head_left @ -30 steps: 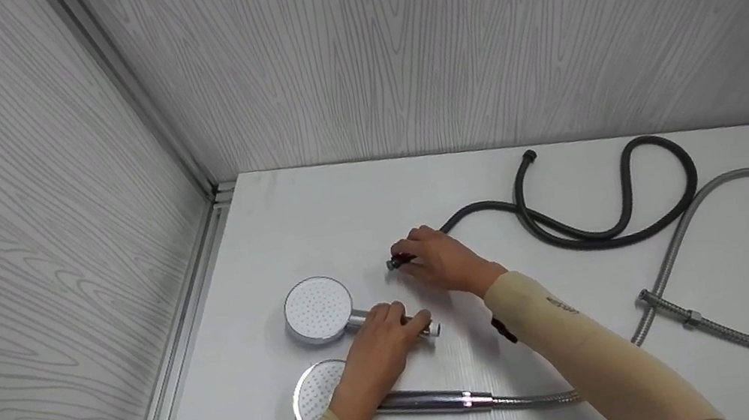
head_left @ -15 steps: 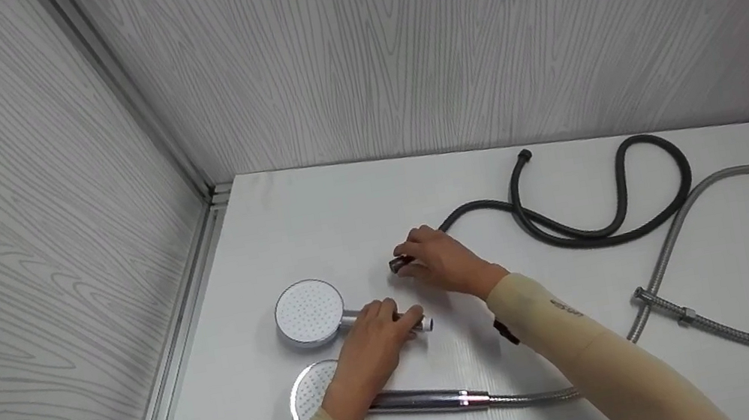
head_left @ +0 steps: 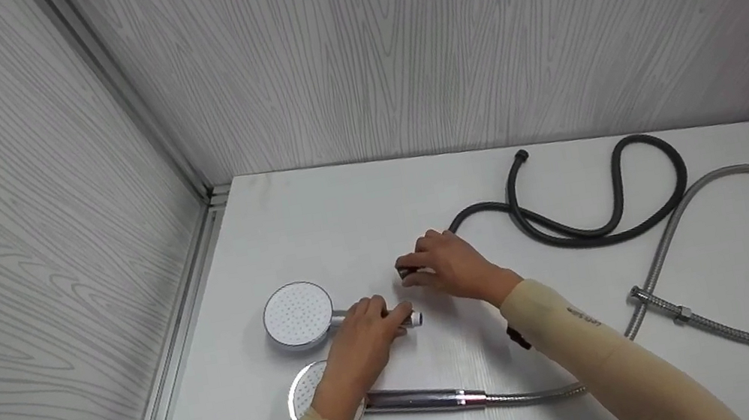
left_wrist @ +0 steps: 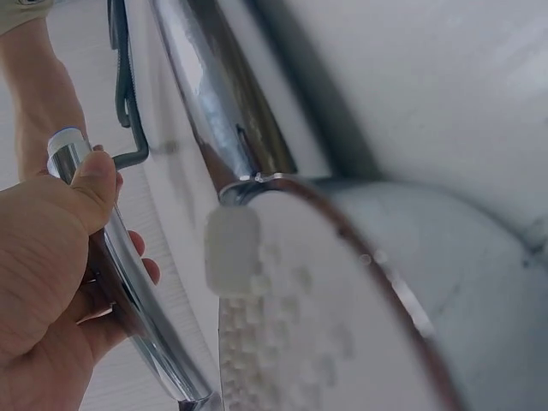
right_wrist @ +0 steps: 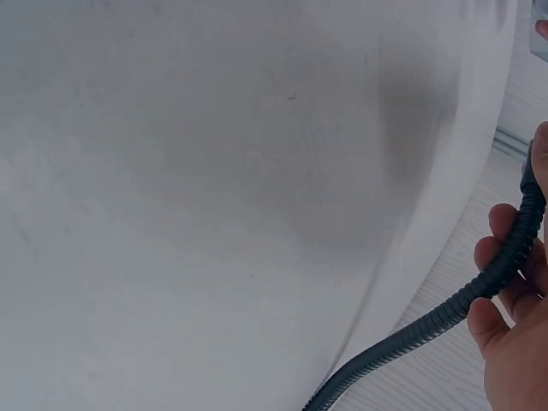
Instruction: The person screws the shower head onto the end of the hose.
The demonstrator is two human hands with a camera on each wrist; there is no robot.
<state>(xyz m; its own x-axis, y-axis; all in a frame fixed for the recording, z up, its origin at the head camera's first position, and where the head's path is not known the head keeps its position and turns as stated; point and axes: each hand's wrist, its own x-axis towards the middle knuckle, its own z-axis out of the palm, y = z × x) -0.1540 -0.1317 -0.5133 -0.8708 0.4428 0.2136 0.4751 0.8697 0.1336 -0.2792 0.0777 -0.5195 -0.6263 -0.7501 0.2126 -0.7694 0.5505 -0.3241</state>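
Observation:
A white-faced chrome shower head (head_left: 298, 315) lies on the white table (head_left: 316, 227). My left hand (head_left: 365, 333) grips its chrome handle (left_wrist: 111, 257), whose open end (head_left: 416, 319) sticks out past my thumb. Just right of it, my right hand (head_left: 448, 266) holds the end fitting (head_left: 406, 271) of a dark grey hose (head_left: 601, 202), which runs between my fingers (right_wrist: 505, 248) in the right wrist view. The fitting sits a short way above the handle's end, apart from it. A second shower head (head_left: 308, 396) lies below my left hand, its face (left_wrist: 308, 325) close in the left wrist view.
The second head's chrome handle (head_left: 425, 399) joins a silver braided hose (head_left: 714, 328) that loops along the table's right side. The dark hose curls at the back right. Grey wood-grain walls (head_left: 41, 220) close off the left and back.
My left hand has slid the shower head a little to the left and up. My right hand has drawn the hose fitting down toward the handle's end.

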